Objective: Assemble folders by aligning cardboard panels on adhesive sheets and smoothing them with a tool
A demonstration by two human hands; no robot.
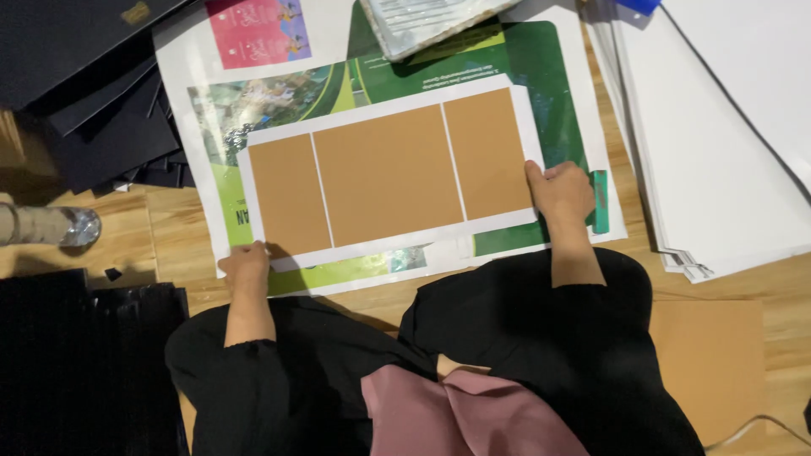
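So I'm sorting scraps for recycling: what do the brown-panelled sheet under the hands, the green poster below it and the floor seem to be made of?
The brown-panelled sheet looks like matte kraft board glued on white paper: flat, dull, stiff edges. The green poster seems glossy printed paper, given its faint sheen. The floor looks like wood-grain laminate or wood; which one is unclear.

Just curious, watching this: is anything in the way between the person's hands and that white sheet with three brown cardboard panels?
Nothing visible. The left hand touches the white sheet with three brown panels at its near-left corner, and the right hand holds its right edge.
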